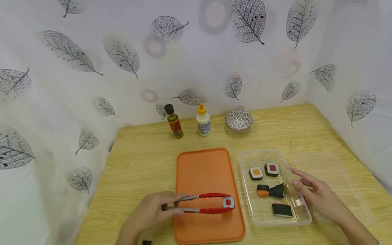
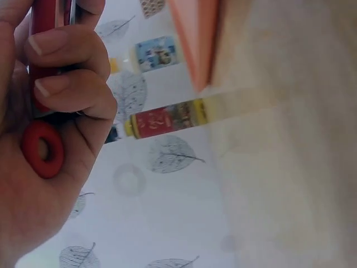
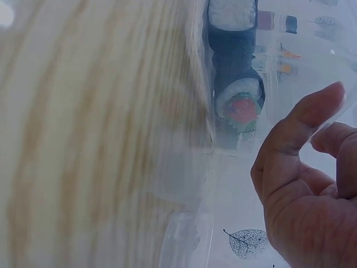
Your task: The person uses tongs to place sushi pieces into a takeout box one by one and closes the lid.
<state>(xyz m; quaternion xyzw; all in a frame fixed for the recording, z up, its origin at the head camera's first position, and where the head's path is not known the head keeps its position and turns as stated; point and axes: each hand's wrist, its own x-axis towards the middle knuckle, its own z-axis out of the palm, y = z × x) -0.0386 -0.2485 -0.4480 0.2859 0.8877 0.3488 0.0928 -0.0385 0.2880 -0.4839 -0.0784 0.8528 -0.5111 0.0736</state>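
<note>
My left hand (image 1: 156, 209) grips red-handled tongs (image 1: 211, 211), seen up close in the left wrist view with a red ring (image 2: 43, 149) at their end. Between the tongs' tips is a sushi roll (image 1: 228, 202) with white rice and a red centre, over the orange tray (image 1: 202, 173); whether it touches the tray I cannot tell. On the right, my right hand (image 1: 320, 195) pinches the side rim of a clear plastic box (image 1: 252, 212). Inside lie several sushi pieces, among them an orange-centred roll (image 1: 256, 173), a dark-red-centred roll (image 1: 272, 168) and a black-wrapped cone (image 1: 277, 190).
Behind the tray stand a dark-capped sauce bottle (image 1: 175, 124), a white squeeze bottle (image 1: 203, 122) with an orange tip and a patterned bowl (image 1: 239, 120). A clear lid (image 1: 333, 177) lies right of the box. A leaf-print curtain (image 1: 122, 95) surrounds the wooden table (image 1: 137, 160).
</note>
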